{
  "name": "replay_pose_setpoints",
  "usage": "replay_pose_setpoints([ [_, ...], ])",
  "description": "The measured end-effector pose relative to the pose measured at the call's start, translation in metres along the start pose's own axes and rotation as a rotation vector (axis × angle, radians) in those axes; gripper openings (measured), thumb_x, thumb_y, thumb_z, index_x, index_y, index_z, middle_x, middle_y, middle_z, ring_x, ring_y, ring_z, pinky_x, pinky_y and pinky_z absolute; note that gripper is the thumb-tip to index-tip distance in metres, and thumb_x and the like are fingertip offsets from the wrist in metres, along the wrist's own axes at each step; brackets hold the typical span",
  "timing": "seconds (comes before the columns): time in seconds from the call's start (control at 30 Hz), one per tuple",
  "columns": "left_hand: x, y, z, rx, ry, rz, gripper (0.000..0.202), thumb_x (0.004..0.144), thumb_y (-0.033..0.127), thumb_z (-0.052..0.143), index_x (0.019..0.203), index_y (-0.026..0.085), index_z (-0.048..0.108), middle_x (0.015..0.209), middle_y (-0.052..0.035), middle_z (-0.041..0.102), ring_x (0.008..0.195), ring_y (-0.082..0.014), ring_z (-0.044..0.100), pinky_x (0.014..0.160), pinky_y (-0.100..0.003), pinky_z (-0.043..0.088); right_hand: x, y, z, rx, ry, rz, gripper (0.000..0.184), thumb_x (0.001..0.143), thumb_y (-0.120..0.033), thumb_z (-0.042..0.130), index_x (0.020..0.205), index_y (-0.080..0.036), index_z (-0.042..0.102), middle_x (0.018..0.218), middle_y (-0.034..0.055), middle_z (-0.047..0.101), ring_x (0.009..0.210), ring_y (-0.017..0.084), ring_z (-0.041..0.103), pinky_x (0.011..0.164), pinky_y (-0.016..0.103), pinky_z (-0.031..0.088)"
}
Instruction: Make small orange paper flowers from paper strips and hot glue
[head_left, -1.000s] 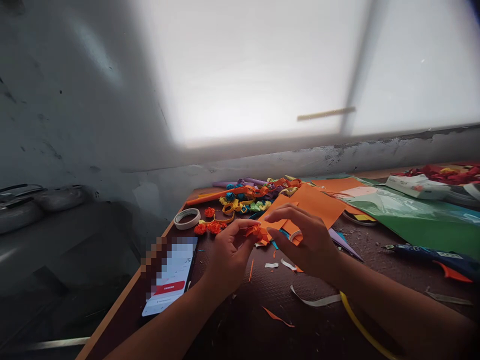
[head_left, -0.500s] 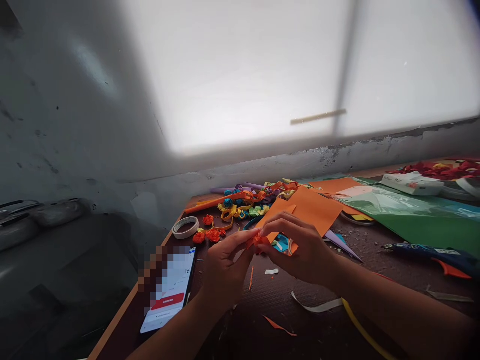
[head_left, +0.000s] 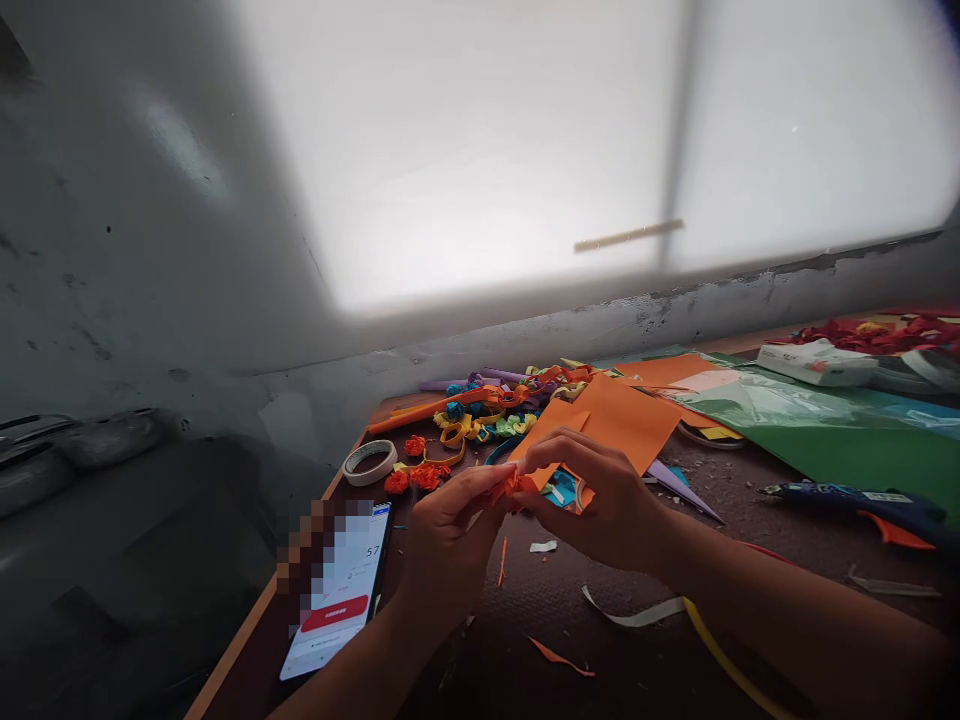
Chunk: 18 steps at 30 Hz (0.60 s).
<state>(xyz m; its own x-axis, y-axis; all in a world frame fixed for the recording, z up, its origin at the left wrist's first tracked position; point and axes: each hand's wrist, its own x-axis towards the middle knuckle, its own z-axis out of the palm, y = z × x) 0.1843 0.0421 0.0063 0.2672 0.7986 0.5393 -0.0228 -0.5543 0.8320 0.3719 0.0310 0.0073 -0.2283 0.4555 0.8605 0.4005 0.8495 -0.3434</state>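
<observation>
At the near edge of the brown table [head_left: 540,640], our forearms come in low, past a white paper sliver [head_left: 634,612], a yellow strip [head_left: 731,668] and a phone [head_left: 337,595] lying at our left. Just above the tabletop, our left hand [head_left: 446,530] and right hand [head_left: 607,500] meet fingertip to fingertip, both pinched on a small orange paper curl [head_left: 517,484]. The curl sits between the two sets of fingertips, held clear of the table, with most of it hidden by the fingers.

We judge the piece feather-light, soft and easily crushed or torn; it wants a light pinch at its edges, not pressure on the rolled middle.

Just beyond the hands lies an orange sheet [head_left: 615,415], with finished red-orange rosettes [head_left: 412,478] and a tape roll [head_left: 370,462] to the left. To the right rests a blue glue gun [head_left: 847,497] beside a green sheet [head_left: 862,450]. Farther back, a tangle of coloured paper curls [head_left: 487,410] sits by the wall, under a bright window [head_left: 600,140].
</observation>
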Motion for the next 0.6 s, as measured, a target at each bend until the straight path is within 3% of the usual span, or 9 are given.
replay_pose_setpoints([
  [0.17,-0.0015,-0.0052,0.0000,0.049,-0.023,-0.004,0.017,0.086,0.022,0.073,0.102,0.024,0.079,0.096,-0.0032,0.079,0.088,-0.0172,0.076,0.079,-0.023,0.062,0.0020,-0.0002,-0.0016,0.015,-0.047,-0.034,0.011,0.090,-0.015,0.067,0.093,-0.020,0.059,0.086,0.0029,0.066,0.079,0.013,0.062,0.072,0.024,0.049],
  [0.33,-0.0007,-0.0085,0.0025,0.140,-0.116,0.009,0.027,0.090,0.026,0.069,0.117,0.024,0.074,0.105,-0.0059,0.077,0.095,-0.0189,0.074,0.085,-0.027,0.060,0.0017,-0.0023,-0.0015,-0.019,-0.077,-0.014,0.013,0.085,-0.009,0.065,0.082,-0.019,0.057,0.084,0.0033,0.063,0.075,0.013,0.059,0.066,0.024,0.047],
  [0.47,0.0013,-0.0070,0.0033,0.207,-0.122,0.044,0.017,0.091,0.028,0.066,0.101,0.021,0.077,0.094,-0.0057,0.077,0.087,-0.0187,0.073,0.080,-0.028,0.059,0.0019,-0.0045,-0.0005,0.002,-0.076,0.134,0.011,0.083,-0.011,0.066,0.078,-0.019,0.059,0.079,0.0008,0.065,0.070,0.011,0.061,0.063,0.022,0.047],
  [0.6,0.0014,-0.0069,0.0028,0.238,-0.068,0.005,0.013,0.090,0.028,0.067,0.097,0.020,0.075,0.088,-0.0044,0.077,0.081,-0.0190,0.073,0.075,-0.029,0.059,0.0046,-0.0065,-0.0003,0.077,-0.084,0.404,0.004,0.082,-0.018,0.072,0.083,-0.020,0.069,0.078,-0.0008,0.072,0.072,0.013,0.068,0.067,0.022,0.052],
])
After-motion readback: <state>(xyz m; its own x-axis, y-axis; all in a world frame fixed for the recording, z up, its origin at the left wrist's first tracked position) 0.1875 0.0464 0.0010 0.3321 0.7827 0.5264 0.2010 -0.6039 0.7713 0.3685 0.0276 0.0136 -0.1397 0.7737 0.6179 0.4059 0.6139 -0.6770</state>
